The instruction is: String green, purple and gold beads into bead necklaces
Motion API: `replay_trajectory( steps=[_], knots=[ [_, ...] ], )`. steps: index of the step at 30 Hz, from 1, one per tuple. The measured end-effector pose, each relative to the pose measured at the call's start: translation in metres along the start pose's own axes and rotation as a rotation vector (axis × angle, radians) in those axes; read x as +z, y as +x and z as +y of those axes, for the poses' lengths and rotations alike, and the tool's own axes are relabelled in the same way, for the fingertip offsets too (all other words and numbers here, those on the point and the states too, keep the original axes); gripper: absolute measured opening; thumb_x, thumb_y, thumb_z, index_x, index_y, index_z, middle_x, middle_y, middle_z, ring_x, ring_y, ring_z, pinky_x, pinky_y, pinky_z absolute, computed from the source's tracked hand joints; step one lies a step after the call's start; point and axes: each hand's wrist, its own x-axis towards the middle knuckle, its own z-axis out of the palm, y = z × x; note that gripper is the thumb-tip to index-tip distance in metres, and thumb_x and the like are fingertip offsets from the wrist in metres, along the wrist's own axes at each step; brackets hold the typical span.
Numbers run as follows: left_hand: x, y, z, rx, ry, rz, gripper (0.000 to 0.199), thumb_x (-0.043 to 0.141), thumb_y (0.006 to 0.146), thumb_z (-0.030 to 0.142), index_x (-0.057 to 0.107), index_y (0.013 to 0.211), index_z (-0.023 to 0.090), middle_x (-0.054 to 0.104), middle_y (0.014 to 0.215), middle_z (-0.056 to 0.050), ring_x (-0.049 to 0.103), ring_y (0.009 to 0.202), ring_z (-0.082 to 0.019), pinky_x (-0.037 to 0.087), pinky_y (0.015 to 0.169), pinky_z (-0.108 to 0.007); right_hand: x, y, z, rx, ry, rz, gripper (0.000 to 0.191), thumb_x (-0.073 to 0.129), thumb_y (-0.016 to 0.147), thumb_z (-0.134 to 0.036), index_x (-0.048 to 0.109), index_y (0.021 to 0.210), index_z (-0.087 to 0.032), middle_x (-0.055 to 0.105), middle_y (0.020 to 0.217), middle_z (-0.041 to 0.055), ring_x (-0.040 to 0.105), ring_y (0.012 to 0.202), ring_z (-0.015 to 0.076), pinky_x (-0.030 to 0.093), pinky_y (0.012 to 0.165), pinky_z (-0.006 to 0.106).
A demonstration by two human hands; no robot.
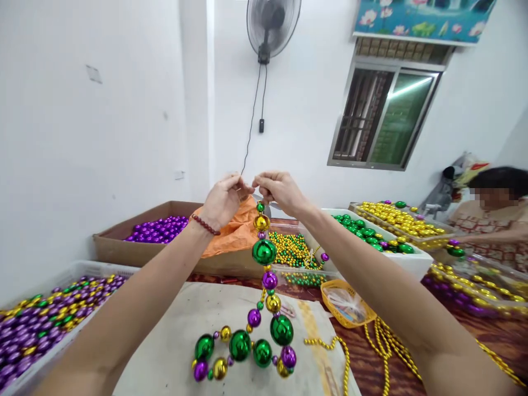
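Observation:
Both my hands are raised in front of me, their fingertips almost meeting. My left hand (223, 202), with a dark red bead bracelet (205, 224) on its wrist, is closed in a pinch. My right hand (284, 191) pinches right beside it. From their fingertips hangs a bead necklace (264, 252) of shiny green, gold and purple beads in mixed sizes. Its lower part spreads in a loop on the pale work mat (165, 335). The thread at the fingertips is too fine to make out.
Purple beads fill a cardboard box (136, 253) behind an orange bag (226, 234). Bead tubs (25, 330) stand left and right. A yellow basket (348, 305) and gold bead strands (346, 357) lie to the right. A co-worker (495, 220) sits at far right.

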Motion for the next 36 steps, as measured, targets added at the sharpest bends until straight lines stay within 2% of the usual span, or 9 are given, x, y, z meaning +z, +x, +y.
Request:
replay_trajectory(
  steps=[4, 12, 15, 18, 21, 23, 25, 31, 36],
  knots=[
    [-0.005, -0.006, -0.016, 0.06, -0.01, -0.014, 0.024, 0.065, 0.085, 0.014, 0.058, 0.062, 0.017, 0.064, 0.077, -0.001, 0.059, 0.078, -0.012, 0.044, 0.075, -0.026, -0.01, -0.007, 0.009, 0.008, -0.141, -0.089, 0.024, 0.072, 0.087, -0.027, 0.067, 0.067, -0.014, 0.056, 0.05, -0.0034, 0.047, 0.041, 0.0051, 0.037, 0.039, 0.018],
    [-0.022, -0.003, -0.031, 0.105, 0.035, -0.104, 0.02, 0.071, 0.083, 0.017, 0.064, 0.063, 0.016, 0.066, 0.084, -0.001, 0.061, 0.083, -0.012, 0.048, 0.077, -0.024, -0.009, -0.02, 0.025, -0.004, -0.174, -0.185, 0.025, 0.067, 0.088, -0.027, 0.062, 0.065, -0.017, 0.053, 0.051, -0.0055, 0.039, 0.043, 0.0048, 0.029, 0.041, 0.019],
    [-0.034, 0.0, -0.038, -0.025, -0.152, -0.145, 0.016, 0.073, 0.087, 0.032, 0.069, 0.078, 0.019, 0.072, 0.095, -0.004, 0.067, 0.089, -0.016, 0.053, 0.084, -0.031, -0.008, -0.024, 0.014, -0.026, -0.074, -0.245, 0.024, 0.068, 0.089, -0.032, 0.062, 0.07, -0.018, 0.05, 0.054, -0.0061, 0.036, 0.045, 0.0054, 0.028, 0.042, 0.02],
    [-0.039, -0.003, -0.06, -0.264, -0.2, -0.207, 0.022, 0.073, 0.087, 0.042, 0.07, 0.086, 0.02, 0.075, 0.09, -0.006, 0.071, 0.082, -0.02, 0.056, 0.081, -0.035, -0.004, -0.028, 0.002, -0.036, 0.003, -0.312, 0.024, 0.068, 0.089, -0.034, 0.063, 0.073, -0.018, 0.049, 0.057, -0.0061, 0.034, 0.047, 0.0056, 0.025, 0.042, 0.02],
    [-0.028, -0.013, -0.087, -0.49, -0.166, -0.434, 0.026, 0.072, 0.085, 0.045, 0.071, 0.088, 0.018, 0.077, 0.089, -0.011, 0.073, 0.09, -0.028, 0.055, 0.085, -0.042, -0.002, -0.03, -0.008, -0.056, -0.02, -0.369, 0.026, 0.067, 0.091, -0.034, 0.06, 0.071, -0.018, 0.047, 0.058, -0.0061, 0.033, 0.048, 0.0052, 0.024, 0.041, 0.019],
    [-0.016, -0.022, -0.099, -0.546, -0.202, -0.568, 0.035, 0.07, 0.083, 0.052, 0.072, 0.092, 0.017, 0.077, 0.093, -0.014, 0.072, 0.101, -0.035, 0.051, 0.093, -0.05, -0.004, -0.031, -0.013, -0.068, -0.049, -0.399, 0.026, 0.066, 0.092, -0.032, 0.06, 0.071, -0.018, 0.047, 0.057, -0.0062, 0.033, 0.047, 0.005, 0.025, 0.041, 0.018],
    [-0.006, -0.029, -0.106, -0.543, -0.258, -0.624, 0.045, 0.067, 0.081, 0.059, 0.072, 0.093, 0.017, 0.077, 0.095, -0.015, 0.07, 0.104, -0.037, 0.048, 0.096, -0.054, -0.008, -0.033, -0.017, -0.061, -0.082, -0.408, 0.023, 0.065, 0.092, -0.031, 0.062, 0.074, -0.018, 0.049, 0.057, -0.0061, 0.035, 0.046, 0.005, 0.027, 0.041, 0.019],
    [-0.005, -0.024, -0.107, -0.519, -0.228, -0.663, 0.056, 0.077, 0.069, 0.068, 0.071, 0.094, 0.019, 0.074, 0.094, -0.011, 0.07, 0.077, -0.026, 0.054, 0.073, -0.042, -0.023, -0.039, -0.026, -0.046, -0.221, -0.397, 0.025, 0.061, 0.094, -0.023, 0.062, 0.069, -0.018, 0.049, 0.052, -0.0055, 0.036, 0.044, 0.0059, 0.028, 0.039, 0.019],
    [0.006, -0.009, -0.081, -0.37, 0.054, -0.646, 0.038, 0.086, 0.07, 0.046, 0.071, 0.09, 0.017, 0.072, 0.091, -0.011, 0.067, 0.072, -0.021, 0.051, 0.065, -0.035, -0.029, -0.031, -0.037, -0.043, -0.469, -0.375, 0.032, 0.059, 0.09, -0.008, 0.059, 0.059, -0.016, 0.051, 0.05, -0.0034, 0.04, 0.044, 0.0063, 0.03, 0.043, 0.022]
  ],
)
